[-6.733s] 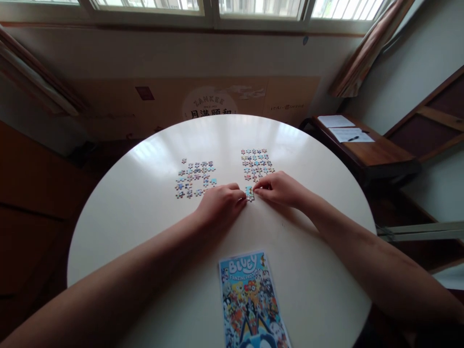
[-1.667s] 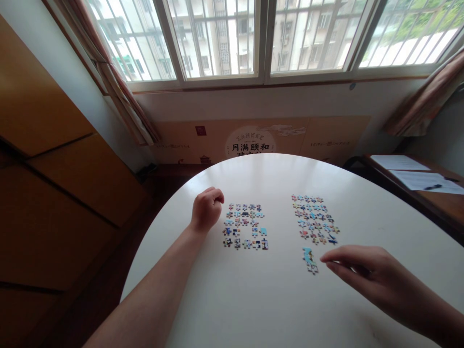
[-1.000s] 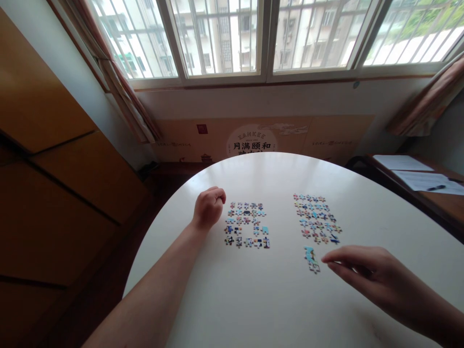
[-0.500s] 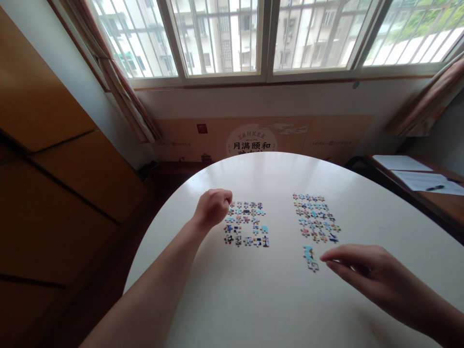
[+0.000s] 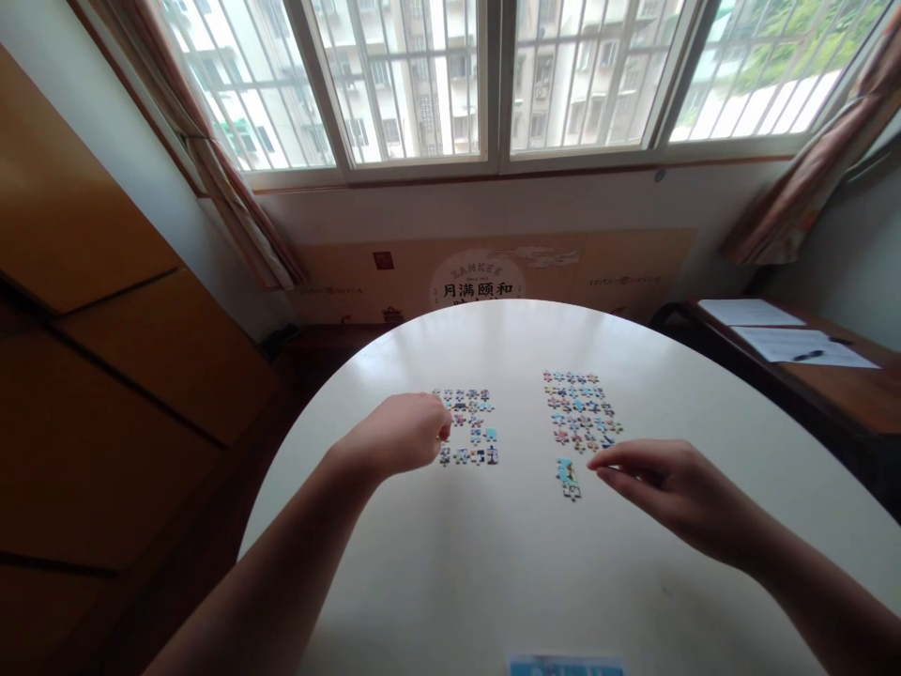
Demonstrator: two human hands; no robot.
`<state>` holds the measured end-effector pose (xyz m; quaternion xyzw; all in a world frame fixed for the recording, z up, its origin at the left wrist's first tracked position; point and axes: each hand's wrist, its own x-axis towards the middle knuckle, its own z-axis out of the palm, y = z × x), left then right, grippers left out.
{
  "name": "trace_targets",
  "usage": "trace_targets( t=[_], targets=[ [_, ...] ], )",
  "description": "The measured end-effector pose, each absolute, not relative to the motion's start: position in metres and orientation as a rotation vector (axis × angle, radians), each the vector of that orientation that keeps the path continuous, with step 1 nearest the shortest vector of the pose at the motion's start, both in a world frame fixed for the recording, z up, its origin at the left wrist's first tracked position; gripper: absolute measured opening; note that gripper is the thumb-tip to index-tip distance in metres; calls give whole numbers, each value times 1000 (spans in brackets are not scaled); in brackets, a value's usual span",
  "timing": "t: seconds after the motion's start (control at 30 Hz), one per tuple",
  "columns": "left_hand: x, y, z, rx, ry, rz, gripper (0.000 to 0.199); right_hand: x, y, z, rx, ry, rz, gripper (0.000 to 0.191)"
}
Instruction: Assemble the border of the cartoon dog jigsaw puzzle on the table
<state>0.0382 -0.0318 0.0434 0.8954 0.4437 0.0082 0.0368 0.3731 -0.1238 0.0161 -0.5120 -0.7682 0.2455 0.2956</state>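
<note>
My left hand (image 5: 404,434) is closed, its curled fingertips turned down over the left edge of a block of loose jigsaw pieces (image 5: 477,394). Whatever those fingers hold, if anything, is hidden, and the hand covers some pieces. My right hand (image 5: 651,474) hovers at the right with thumb and forefinger slightly apart and nothing visible between them. Just left of its fingertips lies a small joined strip of jigsaw pieces (image 5: 567,474), mostly light blue on top. Above that strip, a second block of loose pieces (image 5: 578,406) lies in rows.
A round white table (image 5: 450,563) carries the pieces. The edge of a blue printed sheet or box (image 5: 567,667) shows at the bottom. Papers (image 5: 795,345) and a pen (image 5: 808,355) rest on a brown side table at right. A wooden cabinet (image 5: 127,357) stands at left.
My left hand has moved down along the left block, from its upper rows to its lower ones. The view has shifted, bringing the blue edge in. My right hand stays beside the joined strip.
</note>
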Motion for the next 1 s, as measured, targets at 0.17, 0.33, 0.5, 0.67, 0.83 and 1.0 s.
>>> trace_targets(
  t=[0.17, 0.33, 0.5, 0.67, 0.83, 1.0],
  targets=[
    [43, -33, 44, 2749, 1357, -112, 27, 375, -123, 16, -1352, -2052, 655, 28],
    [52, -36, 51, 2680, 1347, -299, 17, 376, -121, 12, -1309, -2080, 672, 28],
    [56, -36, 57, 2666, 1347, -401, 22, 378, -119, 9, -1309, -2081, 691, 27],
    [56, -35, 59, 2648, 1346, -434, 22, 380, -118, 9, -1303, -2070, 708, 25],
    [56, -33, 59, 2641, 1331, -423, 23, 381, -117, 9, -1292, -2076, 718, 23],
    [56, -31, 57, 2636, 1337, -414, 24, 381, -116, 10, -1257, -2059, 742, 22]
  ],
)
